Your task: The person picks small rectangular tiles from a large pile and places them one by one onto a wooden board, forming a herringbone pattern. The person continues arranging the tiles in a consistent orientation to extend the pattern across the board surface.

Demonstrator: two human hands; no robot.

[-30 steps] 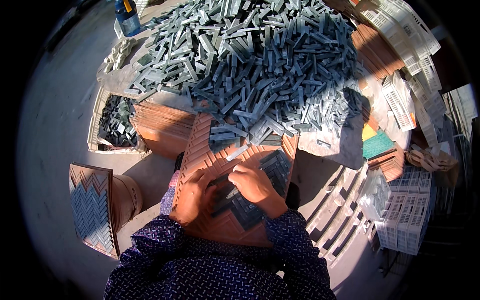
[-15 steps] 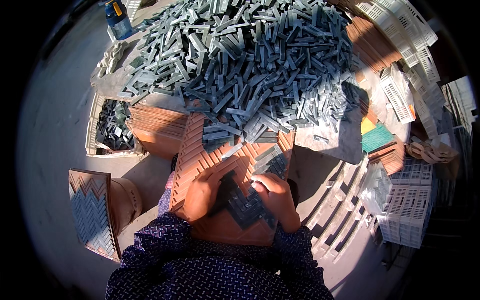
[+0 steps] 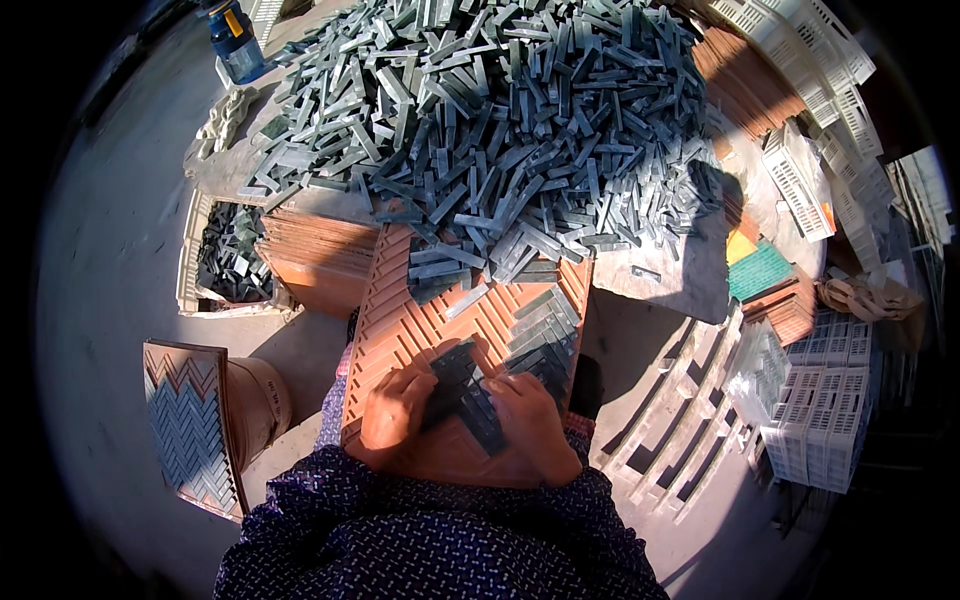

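Note:
A terracotta-coloured tray (image 3: 385, 325) with slanted herringbone slots lies across my lap, its far end under the edge of a heap of stone strips (image 3: 470, 130). Dark grey strips (image 3: 540, 340) fill slots along the tray's right side and lower middle. My left hand (image 3: 395, 412) rests at the lower left of the tray, fingers curled in beside the dark strips; what they hold, if anything, is hidden. Over the set strips, my right hand (image 3: 530, 418) has its fingertips drawn together near the middle, and I cannot make out a piece in them.
Stacked terracotta trays (image 3: 320, 250) stand left of mine, beside a white crate (image 3: 188, 280) of dark pieces. A filled herringbone tray (image 3: 190, 420) leans against a round drum (image 3: 262, 405) at lower left. Wooden slats (image 3: 660, 420) and white crates (image 3: 815, 420) lie right. A blue bottle (image 3: 235, 45) stands far left.
My right hand has shifted left and slightly down, its fingertips now nearer the tray's middle. My left hand has moved slightly down, its fingers more curled.

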